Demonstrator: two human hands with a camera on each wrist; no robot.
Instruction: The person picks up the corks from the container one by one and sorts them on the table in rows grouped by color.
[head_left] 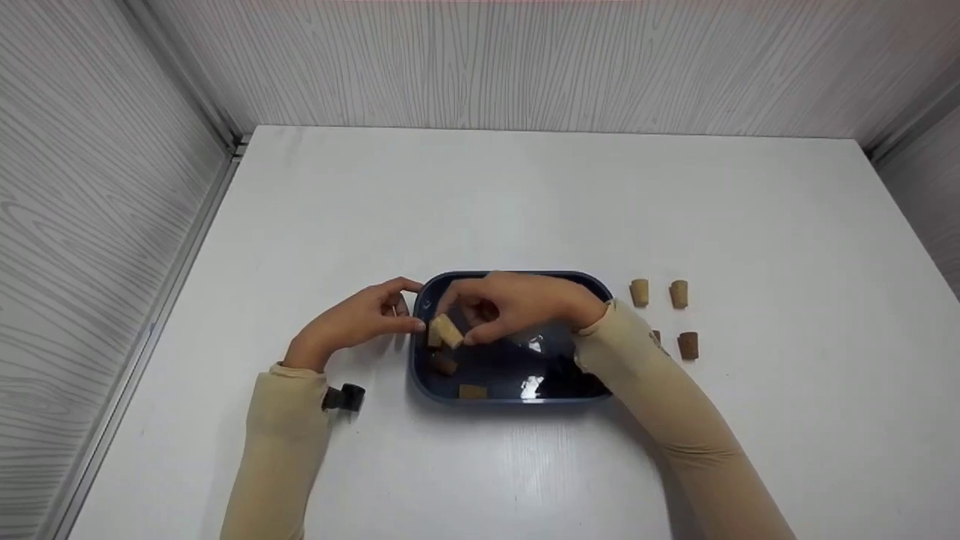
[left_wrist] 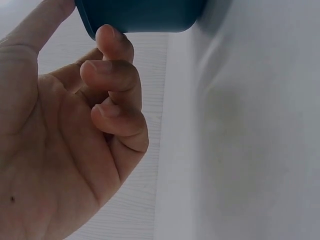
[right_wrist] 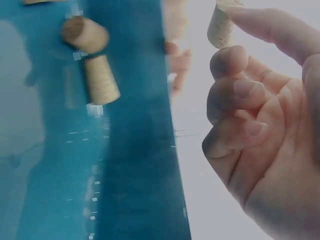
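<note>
My right hand [head_left: 517,300] is over the left part of a dark blue tray [head_left: 517,403], pinching a light cork stopper [head_left: 450,331] between thumb and fingertips. In the right wrist view the same cork [right_wrist: 220,27] is between thumb and index finger, the other fingers curled. My left hand [head_left: 352,322] grips the tray's left end, its thumb and index finger at the rim. Inside the tray lie a light cork [head_left: 434,335], a dark brown cork [head_left: 443,364] and another light cork [head_left: 472,391] by the near wall.
Right of the tray, two light corks [head_left: 640,292] stand on the white table [head_left: 487,202]. Nearer are a dark brown cork [head_left: 688,345] and another, mostly hidden by the right sleeve [head_left: 667,405]. A black strap piece [head_left: 351,397] juts from the left sleeve [head_left: 285,442]. Patterned panels [head_left: 480,67] surround the table.
</note>
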